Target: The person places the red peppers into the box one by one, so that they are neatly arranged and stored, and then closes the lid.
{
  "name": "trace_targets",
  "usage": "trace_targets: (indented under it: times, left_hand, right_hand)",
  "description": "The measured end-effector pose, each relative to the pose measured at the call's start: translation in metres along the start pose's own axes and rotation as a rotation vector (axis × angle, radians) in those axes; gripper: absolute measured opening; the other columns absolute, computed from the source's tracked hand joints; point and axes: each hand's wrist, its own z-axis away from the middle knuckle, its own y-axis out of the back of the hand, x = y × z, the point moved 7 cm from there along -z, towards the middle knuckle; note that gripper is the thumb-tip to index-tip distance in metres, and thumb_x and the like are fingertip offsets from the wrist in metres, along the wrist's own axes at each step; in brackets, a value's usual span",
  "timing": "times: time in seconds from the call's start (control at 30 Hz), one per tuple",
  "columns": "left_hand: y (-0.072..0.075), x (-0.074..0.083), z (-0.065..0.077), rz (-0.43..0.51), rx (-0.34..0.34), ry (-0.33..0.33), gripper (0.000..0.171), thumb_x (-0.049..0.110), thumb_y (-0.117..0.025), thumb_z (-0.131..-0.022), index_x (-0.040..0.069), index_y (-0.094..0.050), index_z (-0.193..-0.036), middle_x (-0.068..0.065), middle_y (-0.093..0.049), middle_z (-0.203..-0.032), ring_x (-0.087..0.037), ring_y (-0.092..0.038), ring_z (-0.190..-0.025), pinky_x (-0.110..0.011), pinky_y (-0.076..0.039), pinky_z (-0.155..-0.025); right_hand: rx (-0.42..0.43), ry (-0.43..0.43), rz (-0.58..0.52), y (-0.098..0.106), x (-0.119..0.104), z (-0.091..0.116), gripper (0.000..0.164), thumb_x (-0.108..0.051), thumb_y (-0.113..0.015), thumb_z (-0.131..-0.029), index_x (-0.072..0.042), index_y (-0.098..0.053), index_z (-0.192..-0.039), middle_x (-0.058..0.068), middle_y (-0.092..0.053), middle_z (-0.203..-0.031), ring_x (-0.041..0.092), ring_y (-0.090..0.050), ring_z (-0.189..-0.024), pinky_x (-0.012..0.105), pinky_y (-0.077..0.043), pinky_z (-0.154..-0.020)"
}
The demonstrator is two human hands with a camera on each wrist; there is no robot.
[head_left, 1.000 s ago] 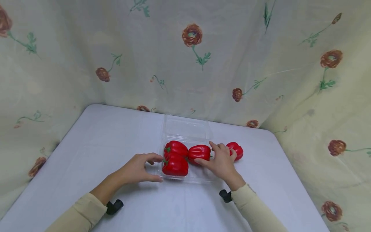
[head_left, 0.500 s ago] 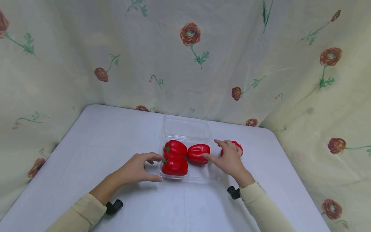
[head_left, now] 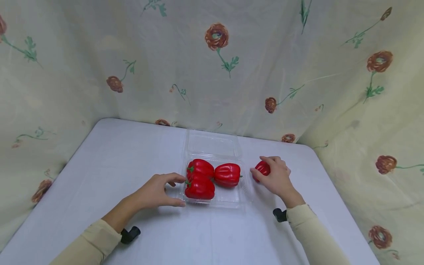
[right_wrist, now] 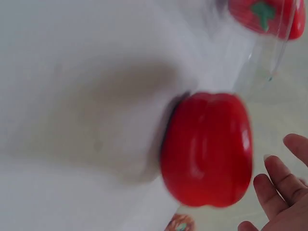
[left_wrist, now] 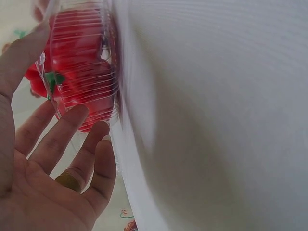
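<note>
A clear plastic clamshell box lies with its lid folded back. Inside sit three red bell peppers: one at back left, one at front left, one at right with its green stem pointing right. At the box's left side, my left hand has its thumb and relaxed fingers spread, fingertips right at the wall. Another red bell pepper rests on the table right of the box. My right hand reaches over it; in the right wrist view its parted fingers stand clear of the pepper.
The box's transparent lid extends toward the table's back edge. A white cloth covers the table, and a flower-patterned curtain hangs close behind and at both sides. Black wrist cameras sit at both cuffs.
My right hand has moved right, from beside the right-hand pepper in the box to the pepper on the table. My left hand has stayed at the box's left side.
</note>
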Motion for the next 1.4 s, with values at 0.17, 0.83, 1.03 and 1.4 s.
trace_targets:
  times: [0.17,0.83,1.03,1.4]
  left_hand:
    - [0.000,0.000,0.001,0.002,-0.002,0.003,0.069,0.044,-0.088,-0.071,0.023,-0.061,-0.131,0.004,-0.064,-0.127,-0.019,-0.059,-0.108,-0.037,-0.056,-0.080]
    - [-0.002,-0.003,0.000,0.008,0.005,0.010,0.067,0.043,-0.088,-0.071,0.026,-0.061,-0.130,0.003,-0.064,-0.128,-0.019,-0.059,-0.107,-0.037,-0.055,-0.081]
    - [-0.002,-0.002,0.000,0.004,0.005,-0.001,0.068,0.044,-0.088,-0.071,0.024,-0.061,-0.131,0.003,-0.064,-0.128,-0.019,-0.059,-0.106,-0.036,-0.055,-0.079]
    - [-0.003,-0.003,0.000,0.007,0.011,-0.006,0.067,0.044,-0.087,-0.072,0.023,-0.061,-0.130,-0.001,-0.064,-0.128,-0.021,-0.060,-0.107,-0.038,-0.055,-0.079]
  right_hand:
    - [-0.016,-0.032,0.027,0.002,0.020,-0.001,0.077,-0.044,-0.075,-0.083,-0.010,-0.046,-0.145,0.022,-0.039,-0.141,0.043,-0.033,-0.130,0.068,-0.037,-0.095]
    - [-0.198,0.047,0.111,-0.015,0.040,-0.008,0.111,-0.027,-0.091,-0.065,-0.018,-0.027,-0.156,0.020,-0.012,-0.160,0.049,-0.016,-0.140,0.073,-0.023,-0.102]
    - [-0.196,0.060,0.134,-0.015,0.040,-0.009,0.108,-0.018,-0.089,-0.066,-0.016,-0.029,-0.155,0.018,-0.014,-0.161,0.048,-0.017,-0.141,0.074,-0.018,-0.103]
    - [-0.139,0.040,0.101,-0.010,0.040,-0.009,0.088,-0.021,-0.088,-0.074,-0.011,-0.041,-0.148,0.021,-0.040,-0.145,0.044,-0.035,-0.131,0.068,-0.030,-0.099]
